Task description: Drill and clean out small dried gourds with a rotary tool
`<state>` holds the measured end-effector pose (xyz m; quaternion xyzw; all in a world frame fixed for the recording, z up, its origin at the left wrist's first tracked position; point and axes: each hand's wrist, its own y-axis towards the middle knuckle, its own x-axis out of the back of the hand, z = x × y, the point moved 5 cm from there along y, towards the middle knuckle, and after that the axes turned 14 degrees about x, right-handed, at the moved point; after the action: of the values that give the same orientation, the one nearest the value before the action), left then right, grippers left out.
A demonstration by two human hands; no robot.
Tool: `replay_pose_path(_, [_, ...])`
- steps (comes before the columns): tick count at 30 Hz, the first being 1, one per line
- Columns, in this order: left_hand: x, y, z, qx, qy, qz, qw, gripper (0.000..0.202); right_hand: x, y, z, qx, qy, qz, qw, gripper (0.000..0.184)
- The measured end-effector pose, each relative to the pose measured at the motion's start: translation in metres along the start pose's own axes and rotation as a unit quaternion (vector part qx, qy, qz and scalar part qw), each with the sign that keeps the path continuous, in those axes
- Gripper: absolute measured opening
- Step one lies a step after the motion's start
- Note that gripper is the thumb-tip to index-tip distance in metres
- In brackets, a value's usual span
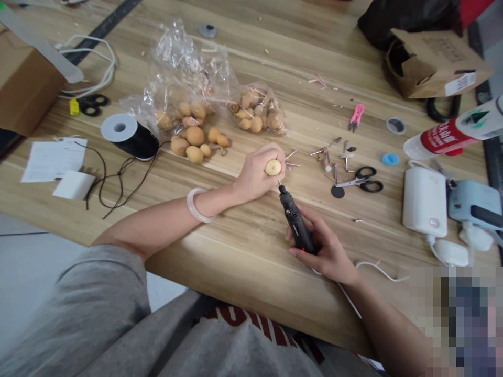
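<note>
My left hand (257, 170) is closed around a small tan gourd (273, 167), with one rounded end of it showing between the fingers. In my right hand (324, 246) lies a black rotary tool (295, 222) with a small red light. Its thin bit points up and meets, or nearly meets, the lower edge of the gourd; contact is too fine to tell. Loose small gourds (195, 136) lie beyond my left forearm, beside clear plastic bags (259, 107) holding several more. Right of my left hand are several rotary bits (326, 157) and black-handled scissors (361, 180).
A spool of black cord (131, 136), papers (53, 159) and a cardboard box (29, 78) are at left. On the right stand a white power bank (425, 201), a red-labelled bottle (444, 133) and a paper bag (436, 60). Pink snips (357, 117) lie farther back. A white cable (381, 271) runs beside my right wrist.
</note>
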<state>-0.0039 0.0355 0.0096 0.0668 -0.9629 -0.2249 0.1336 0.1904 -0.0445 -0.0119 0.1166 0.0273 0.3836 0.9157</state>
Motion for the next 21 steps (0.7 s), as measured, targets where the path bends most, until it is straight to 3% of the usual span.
replay_pose_path(21, [-0.0003,-0.0003,-0.0001,-0.003,0.0,0.0,1.0,0.02,-0.0009,0.0016,0.0012,0.005,0.001,0.0,1.0,0.082])
